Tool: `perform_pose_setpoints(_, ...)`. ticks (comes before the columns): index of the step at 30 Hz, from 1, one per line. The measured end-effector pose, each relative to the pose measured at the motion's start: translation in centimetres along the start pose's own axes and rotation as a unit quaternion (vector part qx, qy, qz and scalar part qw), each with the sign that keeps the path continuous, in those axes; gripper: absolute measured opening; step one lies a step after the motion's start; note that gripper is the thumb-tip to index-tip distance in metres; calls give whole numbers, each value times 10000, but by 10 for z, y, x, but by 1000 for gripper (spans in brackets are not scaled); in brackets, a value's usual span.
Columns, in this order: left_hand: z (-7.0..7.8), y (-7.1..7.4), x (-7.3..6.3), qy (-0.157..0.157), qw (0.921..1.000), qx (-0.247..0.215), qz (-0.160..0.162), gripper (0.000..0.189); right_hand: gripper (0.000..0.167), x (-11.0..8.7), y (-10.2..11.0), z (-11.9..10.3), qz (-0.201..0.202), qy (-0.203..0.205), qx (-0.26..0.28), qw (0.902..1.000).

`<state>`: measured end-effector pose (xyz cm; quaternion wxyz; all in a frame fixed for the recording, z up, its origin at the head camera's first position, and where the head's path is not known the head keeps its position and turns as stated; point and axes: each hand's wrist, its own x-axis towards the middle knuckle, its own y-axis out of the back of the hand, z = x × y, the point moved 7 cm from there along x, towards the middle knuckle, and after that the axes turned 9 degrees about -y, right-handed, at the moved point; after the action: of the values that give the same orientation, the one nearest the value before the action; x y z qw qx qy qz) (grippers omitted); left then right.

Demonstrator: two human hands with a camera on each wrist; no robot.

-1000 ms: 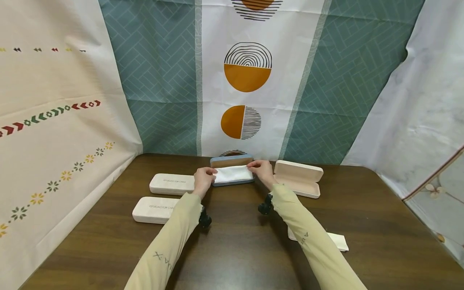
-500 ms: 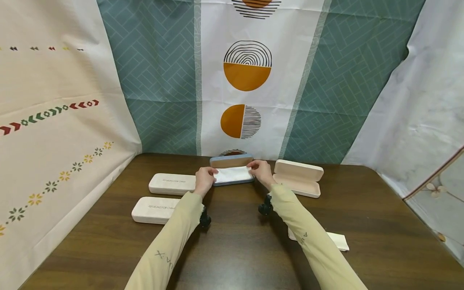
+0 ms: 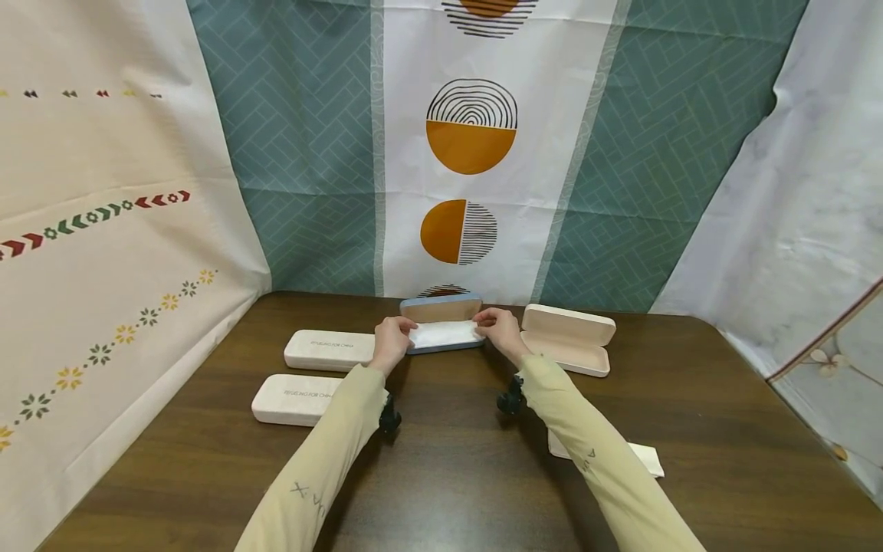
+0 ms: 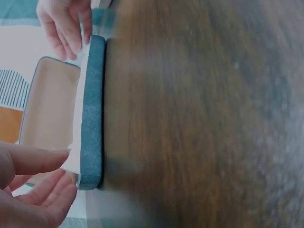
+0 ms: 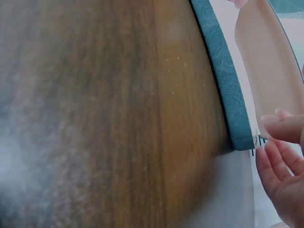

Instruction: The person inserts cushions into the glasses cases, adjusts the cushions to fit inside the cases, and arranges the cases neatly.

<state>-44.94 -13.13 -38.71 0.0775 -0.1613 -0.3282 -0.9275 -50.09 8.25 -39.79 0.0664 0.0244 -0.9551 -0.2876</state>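
A blue glasses case [image 3: 440,309] with a tan lining stands open at the back of the table, its lid raised against the backdrop. In its lower half lies a folded white cloth [image 3: 444,334]. My left hand [image 3: 392,340] pinches the cloth's left end between thumb and fingers; the left wrist view shows that hand [image 4: 35,190] at the case's near corner. At the other end, my right hand [image 3: 501,331] holds the right edge of the cloth, and its fingertips [image 5: 271,161] are at the case's end. The bent fingers hide the cloth's corners.
Two closed white glasses cases [image 3: 327,349] with printed lettering lie on the left. An open pale pink case [image 3: 569,354] stands right of the blue one. Partly under my right sleeve lies a white folded cloth [image 3: 647,458]. A patterned cloth backdrop [image 3: 303,192] rises behind the table.
The white cloth has gone lower into the blue case, and more of the lid's lining shows above it. My left hand has shifted slightly right; my right hand has lowered slightly.
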Motion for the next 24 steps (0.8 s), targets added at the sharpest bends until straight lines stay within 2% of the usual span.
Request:
perform_pose_setpoints(5,0,-2,-2,-23,9999,149,-36,40,26,-4,-2,4,-178,-259,-79,9995)
perform_pose_setpoints(7,0,-3,-2,-162,9998,154,-5,45,30,-5,-2,5,-227,-250,-122,9994)
perform_pose_setpoints(12,-76,-46,33,-351,9986,279,265,59,33,-8,-2,10,-269,-218,-66,9994)
perform_pose_setpoints(13,-91,-55,39,-331,9985,299,330,61,33,-9,-2,11,-254,-241,-40,9994)
perform_pose_setpoints(14,-100,-61,43,-205,9990,252,316,63,33,-10,-2,12,-243,-269,24,9993)
perform_pose_setpoints(15,-95,-59,40,-66,9996,120,240,63,33,-12,-2,13,-207,-284,65,9994)
perform_pose_setpoints(16,-88,-54,35,16,9996,47,293,62,33,-13,-2,13,-158,-320,111,9993)
perform_pose_setpoints(20,-33,-25,2,609,9960,-659,0,56,33,-19,-1,14,29,-390,237,9990)
perform_pose_setpoints(22,-18,-16,-8,651,9940,-882,6,55,32,-21,0,14,112,-405,244,9988)
perform_pose_setpoints(24,-10,-12,-12,604,9934,-978,-33,54,32,-23,2,13,199,-421,264,9986)
